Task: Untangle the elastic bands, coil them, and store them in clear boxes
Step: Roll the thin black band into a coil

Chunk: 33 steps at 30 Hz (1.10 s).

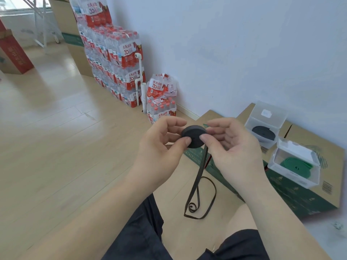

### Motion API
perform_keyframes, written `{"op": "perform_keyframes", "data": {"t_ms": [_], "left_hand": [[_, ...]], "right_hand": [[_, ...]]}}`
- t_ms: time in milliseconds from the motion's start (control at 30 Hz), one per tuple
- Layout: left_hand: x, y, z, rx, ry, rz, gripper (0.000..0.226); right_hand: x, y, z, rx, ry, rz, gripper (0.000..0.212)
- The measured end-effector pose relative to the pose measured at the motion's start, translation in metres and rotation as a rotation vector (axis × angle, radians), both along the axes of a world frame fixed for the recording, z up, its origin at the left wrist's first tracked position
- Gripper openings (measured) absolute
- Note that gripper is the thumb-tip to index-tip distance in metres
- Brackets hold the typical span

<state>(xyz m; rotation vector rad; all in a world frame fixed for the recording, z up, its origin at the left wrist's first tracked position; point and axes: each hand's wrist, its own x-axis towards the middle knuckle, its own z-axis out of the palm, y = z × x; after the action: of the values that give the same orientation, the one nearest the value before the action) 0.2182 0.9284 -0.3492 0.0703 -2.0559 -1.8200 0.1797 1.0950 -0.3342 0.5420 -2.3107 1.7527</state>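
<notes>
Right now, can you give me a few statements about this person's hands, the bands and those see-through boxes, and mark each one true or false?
1. The left hand and right hand both pinch a black coiled elastic band. True.
2. That band is fully wound, with no loose end. False: a loose tail hangs from it down to the ground.
3. The nearer clear plastic box holds a green band. True.
4. The farther clear plastic box is empty. False: a second black coil lies in it.
5. Both boxes have their lids closed. False: both lids stand open.
</notes>
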Motion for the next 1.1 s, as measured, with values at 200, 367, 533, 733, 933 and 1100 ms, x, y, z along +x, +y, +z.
{"op": "perform_keyframes", "data": {"t_ms": [200,367,533,733,933,1100], "left_hand": [[0.003,0.006,0.002,0.27,-0.01,-0.082,0.019],[0.001,-0.005,-0.003,0.19,-0.088,-0.118,0.021],[-0.001,-0.005,0.003,-0.062,-0.103,-0.117,0.035],[0.0,-0.002,0.006,-0.045,-0.035,-0.072,0.04],[0.0,0.002,0.004,0.176,0.01,-0.073,0.035],[0.0,0.004,-0.001,-0.078,0.012,-0.032,0.017]], "right_hand": [[0.01,-0.005,-0.009,-0.096,-0.023,0.047,0.052],[0.001,0.005,-0.005,0.006,0.021,0.1,0.058],[-0.005,0.009,0.003,0.239,0.159,0.135,0.055],[-0.001,0.008,0.008,0.109,0.029,0.082,0.043],[0.006,0.002,0.0,-0.098,-0.071,0.055,0.044],[0.003,0.004,-0.007,0.107,0.127,0.035,0.049]]}}
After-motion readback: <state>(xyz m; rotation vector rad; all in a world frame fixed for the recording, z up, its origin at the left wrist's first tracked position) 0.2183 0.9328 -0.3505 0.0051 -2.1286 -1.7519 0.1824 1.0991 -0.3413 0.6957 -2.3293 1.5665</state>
